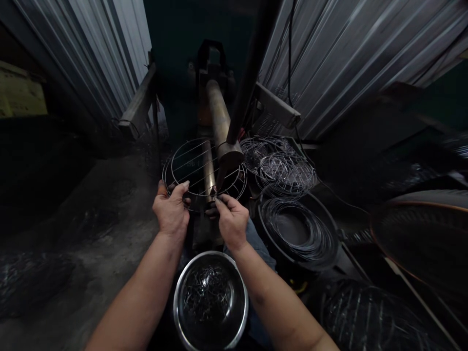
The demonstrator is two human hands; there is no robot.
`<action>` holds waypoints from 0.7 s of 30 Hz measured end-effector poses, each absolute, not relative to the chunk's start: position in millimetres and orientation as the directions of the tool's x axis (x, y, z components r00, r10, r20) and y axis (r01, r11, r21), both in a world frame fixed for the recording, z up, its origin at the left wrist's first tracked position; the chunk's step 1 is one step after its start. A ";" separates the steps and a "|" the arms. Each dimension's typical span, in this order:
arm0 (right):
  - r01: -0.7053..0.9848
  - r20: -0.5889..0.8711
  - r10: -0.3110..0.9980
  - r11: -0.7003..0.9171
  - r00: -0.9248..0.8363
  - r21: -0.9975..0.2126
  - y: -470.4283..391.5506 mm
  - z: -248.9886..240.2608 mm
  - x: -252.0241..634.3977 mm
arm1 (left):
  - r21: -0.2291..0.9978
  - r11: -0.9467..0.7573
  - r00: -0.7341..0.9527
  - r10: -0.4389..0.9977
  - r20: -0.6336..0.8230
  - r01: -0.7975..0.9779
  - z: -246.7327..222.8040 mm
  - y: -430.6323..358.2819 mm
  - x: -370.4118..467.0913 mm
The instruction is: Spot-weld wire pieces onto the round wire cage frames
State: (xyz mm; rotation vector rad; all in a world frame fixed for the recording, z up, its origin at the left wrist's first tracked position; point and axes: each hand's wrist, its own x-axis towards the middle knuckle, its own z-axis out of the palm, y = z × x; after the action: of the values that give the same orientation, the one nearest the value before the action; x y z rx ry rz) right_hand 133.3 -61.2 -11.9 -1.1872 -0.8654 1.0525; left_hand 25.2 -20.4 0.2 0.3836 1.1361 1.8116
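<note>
My left hand point(171, 207) is closed around the near left edge of a round wire rack point(195, 168), with the thumb on top. The rack has a ring rim and parallel bars, and lies tilted around the lower metal bar point(209, 170) of a machine. My right hand point(233, 218) pinches at the rack's near rim, just under the tip of the upper electrode point(221, 176). What lies between those fingertips is too small to make out. Below my hands stands a steel bowl point(177, 300) holding many short wire pieces point(208, 292).
A thick brass-coloured machine arm point(218, 112) reaches toward me above the rack. To the right are a pile of wire racks point(287, 170) and coiled wire rings point(300, 229) in a black basin point(331, 219). A round fan-like guard point(420, 239) stands far right.
</note>
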 end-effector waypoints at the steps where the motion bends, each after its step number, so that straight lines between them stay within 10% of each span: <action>1: -0.179 -0.009 0.954 0.047 0.300 -0.983 -59.9 -11.5 133.3 | 0.828 -0.137 -0.521 0.828 -0.205 -0.543 0.3 -19.1 25.2; 21: 0.229 0.121 0.968 0.069 0.220 -0.971 -64.3 -15.9 154.3 | 0.847 -0.120 -0.552 0.804 -0.223 -0.517 -0.9 -4.2 24.1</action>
State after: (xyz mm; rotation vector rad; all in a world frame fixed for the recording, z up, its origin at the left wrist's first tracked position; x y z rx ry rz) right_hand 154.3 -64.3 -15.9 -1.3965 -1.2321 0.8513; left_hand 24.1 -4.2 -0.9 0.3633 1.2051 1.8140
